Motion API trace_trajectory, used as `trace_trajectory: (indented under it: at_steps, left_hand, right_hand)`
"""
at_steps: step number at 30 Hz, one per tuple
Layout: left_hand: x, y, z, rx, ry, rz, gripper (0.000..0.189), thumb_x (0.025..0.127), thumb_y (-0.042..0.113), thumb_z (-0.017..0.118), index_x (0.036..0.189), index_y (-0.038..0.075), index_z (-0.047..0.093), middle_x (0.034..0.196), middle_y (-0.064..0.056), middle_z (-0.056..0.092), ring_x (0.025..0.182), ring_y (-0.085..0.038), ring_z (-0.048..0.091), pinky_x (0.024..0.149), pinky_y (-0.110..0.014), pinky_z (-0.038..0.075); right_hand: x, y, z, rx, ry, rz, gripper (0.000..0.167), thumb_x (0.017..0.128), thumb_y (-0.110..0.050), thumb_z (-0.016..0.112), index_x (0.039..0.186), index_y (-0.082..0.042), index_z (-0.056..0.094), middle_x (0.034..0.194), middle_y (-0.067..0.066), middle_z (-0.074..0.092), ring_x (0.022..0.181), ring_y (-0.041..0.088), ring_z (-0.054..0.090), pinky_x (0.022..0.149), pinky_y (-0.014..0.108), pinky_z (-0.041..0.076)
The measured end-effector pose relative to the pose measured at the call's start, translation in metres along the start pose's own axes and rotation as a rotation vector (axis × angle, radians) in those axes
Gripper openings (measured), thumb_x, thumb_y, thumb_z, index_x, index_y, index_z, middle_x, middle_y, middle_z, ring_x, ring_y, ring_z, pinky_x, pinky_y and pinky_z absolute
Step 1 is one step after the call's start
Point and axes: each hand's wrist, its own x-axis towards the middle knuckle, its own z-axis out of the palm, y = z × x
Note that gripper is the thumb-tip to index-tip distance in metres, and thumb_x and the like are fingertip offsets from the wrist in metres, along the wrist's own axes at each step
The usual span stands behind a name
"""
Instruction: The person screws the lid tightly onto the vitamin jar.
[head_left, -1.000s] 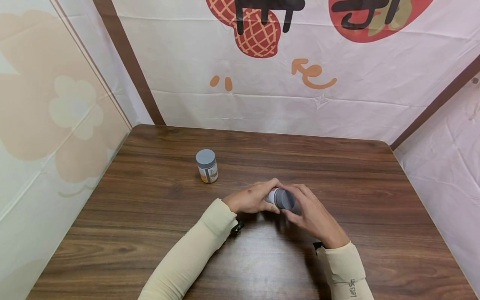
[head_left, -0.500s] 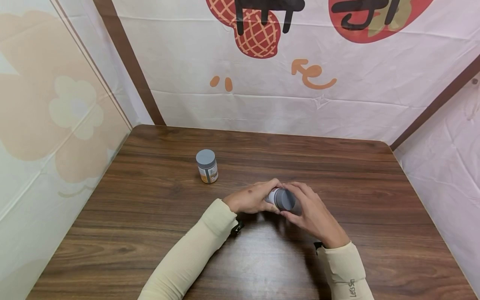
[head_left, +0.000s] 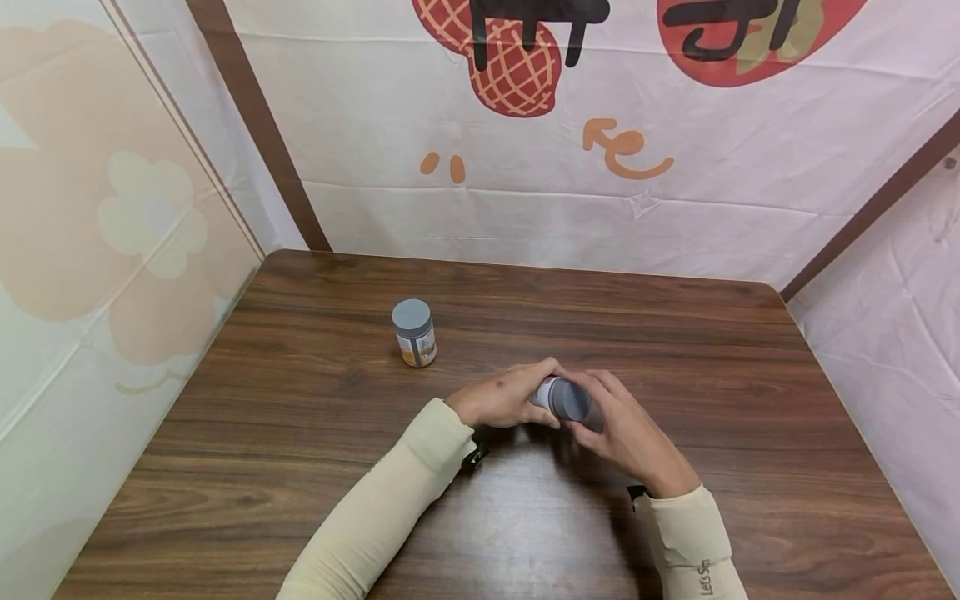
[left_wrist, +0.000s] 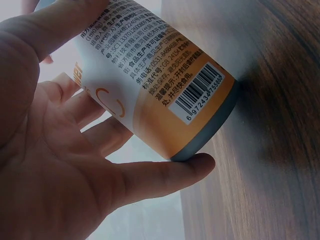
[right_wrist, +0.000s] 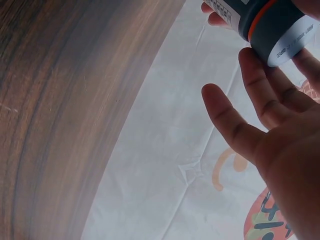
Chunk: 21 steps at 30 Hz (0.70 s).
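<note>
Tilted toward the right, a supplement jar with a grey screw lid is held between both hands. My left hand grips the jar's body from the left, thumb on the near side. In the left wrist view the jar's orange and white label shows a barcode, and one fingertip lies along its dark base. My right hand holds the lid with thumb and fingers around its rim. In the right wrist view an orange ring runs below the dark lid edge, and one finger stands away from it.
A second, similar jar with a grey lid stands upright on the wooden table, to the left and farther back. Printed cloth walls enclose the table at the back and sides.
My right hand's fingers and thumb shift slightly around the lid. The left hand, the tilted jar and the second jar stay in place.
</note>
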Motion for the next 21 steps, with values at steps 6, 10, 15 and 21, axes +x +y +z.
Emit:
trace_trajectory:
  at_steps: [6, 10, 15, 21]
  left_hand:
    - [0.0006, 0.0001, 0.0002, -0.011, -0.005, -0.007, 0.05, 0.088, 0.022, 0.079, 0.129, 0.016, 0.05, 0.116, -0.002, 0.062, 0.095, -0.011, 0.058, 0.08, -0.026, 0.048]
    - [0.0012, 0.0005, 0.0004, -0.01, -0.006, -0.007, 0.051, 0.088, 0.021, 0.078, 0.129, 0.015, 0.049, 0.118, -0.002, 0.062, 0.096, -0.012, 0.058, 0.081, -0.026, 0.048]
    - [0.0014, 0.0007, 0.0005, 0.004, 0.008, 0.004, 0.051, 0.087, 0.022, 0.08, 0.127, 0.014, 0.05, 0.117, -0.004, 0.062, 0.097, -0.012, 0.059, 0.082, -0.026, 0.048]
    - [0.001, 0.0005, 0.0008, 0.008, 0.016, 0.009, 0.051, 0.086, 0.025, 0.08, 0.126, 0.015, 0.049, 0.112, -0.003, 0.063, 0.093, -0.012, 0.06, 0.079, -0.025, 0.049]
  right_hand:
    - [0.0, 0.0, -0.0003, 0.022, -0.011, 0.034, 0.063, 0.083, -0.011, 0.082, 0.139, -0.009, 0.054, 0.123, 0.009, 0.058, 0.109, 0.021, 0.058, 0.087, 0.042, 0.051]
    - [-0.0008, 0.0004, -0.0001, 0.02, -0.007, 0.045, 0.063, 0.083, -0.011, 0.083, 0.138, -0.009, 0.054, 0.121, 0.009, 0.059, 0.104, 0.021, 0.06, 0.083, 0.042, 0.052]
    - [-0.0003, 0.0019, 0.0002, -0.023, 0.017, 0.013, 0.072, 0.075, -0.006, 0.088, 0.138, -0.008, 0.054, 0.125, 0.011, 0.058, 0.111, 0.028, 0.06, 0.087, 0.048, 0.051]
    - [-0.0016, 0.0029, -0.0005, -0.051, 0.011, -0.003, 0.069, 0.074, 0.0, 0.085, 0.137, -0.007, 0.056, 0.126, 0.014, 0.057, 0.112, 0.033, 0.058, 0.088, 0.054, 0.049]
